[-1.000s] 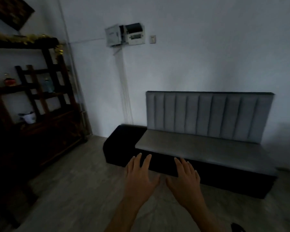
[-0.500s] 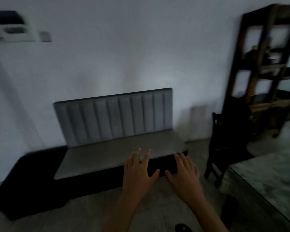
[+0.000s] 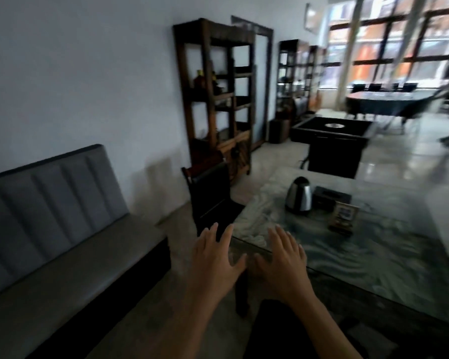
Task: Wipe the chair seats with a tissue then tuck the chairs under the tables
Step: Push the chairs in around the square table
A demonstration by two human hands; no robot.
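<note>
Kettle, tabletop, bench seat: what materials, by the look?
Kettle: likely brushed stainless steel, dull sheen, with a dark, probably plastic, lid.
Tabletop: veined stone or marble pattern, glossy, perhaps under glass.
Bench seat: grey leatherette, smooth with a soft sheen; real leather cannot be ruled out.

Dim white-walled room [image 3: 75, 73], wooden shelves [image 3: 215, 94], bright gridded windows [image 3: 399, 42]

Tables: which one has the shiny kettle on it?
The marbled glass-topped table right by the hands. The kettle stands on it; the black square table farther back has none.
</note>
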